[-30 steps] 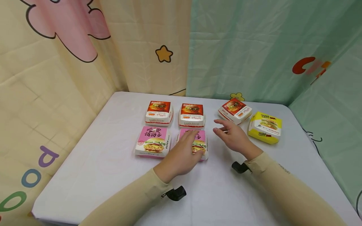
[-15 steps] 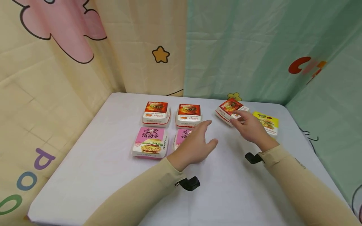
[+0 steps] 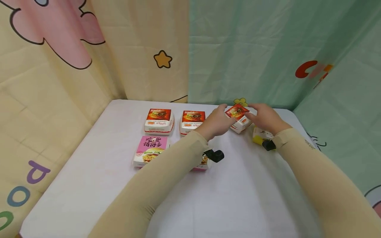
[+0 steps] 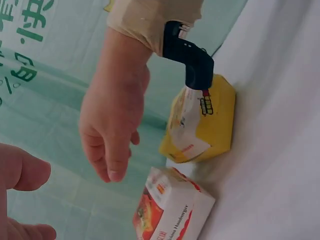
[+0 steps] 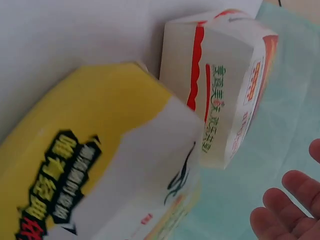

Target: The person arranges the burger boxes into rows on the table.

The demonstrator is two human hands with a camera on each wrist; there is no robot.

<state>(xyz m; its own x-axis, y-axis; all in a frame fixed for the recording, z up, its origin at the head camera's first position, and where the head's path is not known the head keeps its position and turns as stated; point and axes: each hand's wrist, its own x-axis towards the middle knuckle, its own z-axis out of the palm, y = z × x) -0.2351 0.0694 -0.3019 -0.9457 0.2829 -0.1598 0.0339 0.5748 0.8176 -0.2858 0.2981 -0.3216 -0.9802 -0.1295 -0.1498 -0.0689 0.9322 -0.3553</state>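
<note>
Tablecloth (image 3: 226, 205): bright and evenly lit in the head view, greyer in both wrist views.
Right sleeve (image 3: 315, 172): broad, soft-edged shadow on the cloth beneath, suggesting light from above; stretched wide toward the lower corner.
Green curtain (image 3: 238, 49): dimmer, darkest in the folds toward the right.
Red-and-white box (image 4: 177, 207): side lettering readable in the left wrist view.
Yellow box (image 5: 110, 160): close up, slightly soft, large lettering legible.

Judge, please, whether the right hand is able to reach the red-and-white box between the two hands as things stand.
Probably yes: the right hand is close to the red-and-white box, and the left wrist view shows nothing between them. The yellow box lies to one side.
</note>
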